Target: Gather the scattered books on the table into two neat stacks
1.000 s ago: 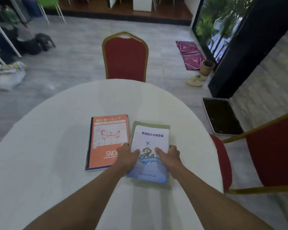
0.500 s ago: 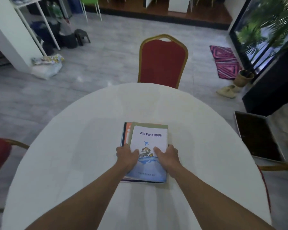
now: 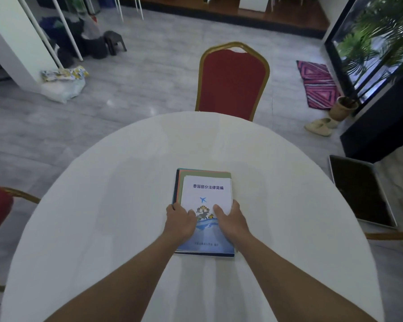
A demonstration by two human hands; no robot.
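1. Round white table filling the lower frame, seen from above through a wide-angle head view.
2. One stack of books lying flat on the cloth, a little toward 3 o'clock of the table's middle and toward its near half.
3. On top, a white booklet with dark blue Chinese characters, a small blue aeroplane and a blue wave picture at its near end.
4. Beneath it, at the 9 and 12 o'clock edges, thin slivers of a green cover, then an orange cover, then a dark blue spine; edges nearly flush.
5. Left hand laid on the stack's 9 o'clock side, fingers curled around that edge, thumb resting on the top cover, gripping the pile.
6. Right hand mirrored at the 3 o'clock side, fingers wrapped over the edge, thumb on the cover, likewise gripping the pile.
7. Bare forearms running in from 6 o'clock.
8. Red chair with gold frame at 12 o'clock beyond the table.
9. No second stack visible on the table.
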